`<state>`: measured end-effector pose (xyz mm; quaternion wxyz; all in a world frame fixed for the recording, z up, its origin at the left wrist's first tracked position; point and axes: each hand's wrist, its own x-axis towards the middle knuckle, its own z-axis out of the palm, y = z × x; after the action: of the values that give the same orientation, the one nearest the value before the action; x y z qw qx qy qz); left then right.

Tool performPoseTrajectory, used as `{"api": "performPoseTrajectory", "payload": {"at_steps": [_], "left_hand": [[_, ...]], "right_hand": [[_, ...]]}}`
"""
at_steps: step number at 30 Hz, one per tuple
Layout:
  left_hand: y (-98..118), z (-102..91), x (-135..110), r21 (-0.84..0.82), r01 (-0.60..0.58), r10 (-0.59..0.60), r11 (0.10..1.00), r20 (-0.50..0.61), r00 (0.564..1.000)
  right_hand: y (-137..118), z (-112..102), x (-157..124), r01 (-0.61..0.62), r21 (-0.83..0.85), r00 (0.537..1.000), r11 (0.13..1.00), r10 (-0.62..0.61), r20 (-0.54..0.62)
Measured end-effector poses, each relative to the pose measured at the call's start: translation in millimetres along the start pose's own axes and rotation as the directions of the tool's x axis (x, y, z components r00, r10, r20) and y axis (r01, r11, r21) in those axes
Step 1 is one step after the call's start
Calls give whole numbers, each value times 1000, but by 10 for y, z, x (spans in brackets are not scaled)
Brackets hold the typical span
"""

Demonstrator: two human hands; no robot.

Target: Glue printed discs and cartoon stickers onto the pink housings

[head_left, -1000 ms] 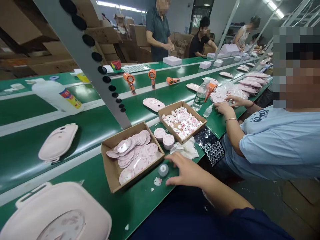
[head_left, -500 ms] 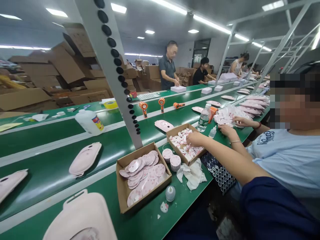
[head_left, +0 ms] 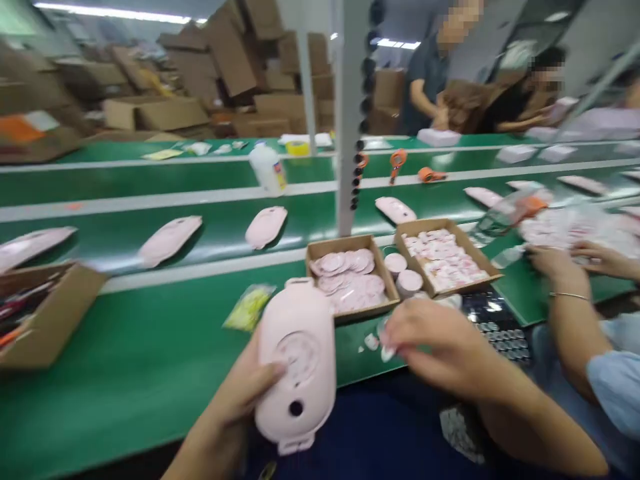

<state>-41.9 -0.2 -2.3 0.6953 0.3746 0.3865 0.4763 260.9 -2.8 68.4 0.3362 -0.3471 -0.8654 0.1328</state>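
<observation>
My left hand grips a pale pink oval plastic shell and holds it over the near edge of the green belt; its face has a round recess and a small dark hole. Just to the shell's right, my right hand has its fingers pinched on a small white piece that I cannot make out through the blur. Behind my hands sit a cardboard box of pink round discs and a second box of small pink-and-white pieces.
More pink shells lie on the far belt. A metal post rises behind the boxes. A cardboard box stands at left, a yellow packet near the shell. A co-worker's hands work at right; other people stand beyond.
The view has swung left. My left hand has come into view holding the pink shell. My right hand has left the far box of small pieces and come back beside the shell.
</observation>
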Motion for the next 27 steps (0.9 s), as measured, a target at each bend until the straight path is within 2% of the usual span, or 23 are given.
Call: {"api": "performPoseTrajectory", "payload": {"at_steps": [1,2,3,5,8,13,19,24,27], "left_hand": [[-66,28,-4,-2,13,-13,1000,3,1000],[-118,58,5,-15,-1,2,1000,19,1000],[-157,85,20,-7,3,-3,1000,83,997],[-192,130,35,-8,-9,11,1000,169,986],[-180,179,-18,-37,-12,19,999,195,981],[-189,158,-119,-177,47,2,983,268,964],[-207,164,-145,-160,64,-25,985,236,971],[-196,164,-141,-107,56,-23,993,292,956],[-174,192,-160,-107,49,-19,993,266,964]], "right_hand": [[-191,170,12,102,-10,993,995,-103,-62],[-333,324,18,150,-54,981,987,-155,-115],[-427,460,22,174,-115,968,978,-191,-162],[-487,676,34,175,-205,952,963,-218,-214],[-411,834,52,214,-230,947,949,-260,-189],[-315,804,-2,270,-240,960,932,-280,-9],[-290,705,-80,342,-258,929,904,-283,240],[-219,623,-100,269,-110,932,957,-229,280],[-211,602,-77,284,-120,926,951,-239,291]]}}
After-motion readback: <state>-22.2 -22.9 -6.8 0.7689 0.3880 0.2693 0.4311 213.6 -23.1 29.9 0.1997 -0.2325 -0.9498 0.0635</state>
